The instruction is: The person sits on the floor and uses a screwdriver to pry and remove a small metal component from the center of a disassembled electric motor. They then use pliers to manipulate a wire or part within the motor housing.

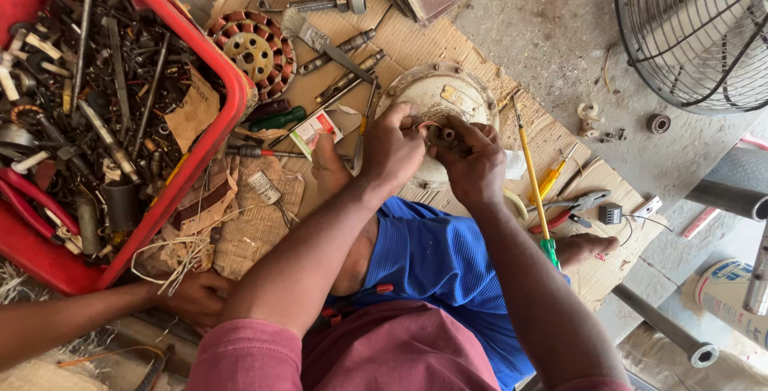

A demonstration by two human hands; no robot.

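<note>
A round off-white fan motor housing (436, 87) lies on cardboard in front of me. My left hand (390, 149) rests on its near left side and pinches thin red and white wires (426, 125) that come out at the centre. My right hand (474, 161) is closed around the dark hub (445, 134) in the middle of the housing. The two hands almost touch. They hide the near half of the housing. My knee in blue cloth (436, 259) lies below them.
A red crate (210, 131) full of metal tools stands at left, with another person's hand (196, 299) near its corner. On the cardboard lie a copper-wound stator (252, 45), a brush (320, 39), a long bolt (324, 3), screwdrivers (532, 179) and pliers (572, 207). A fan cage (696, 31) stands at top right.
</note>
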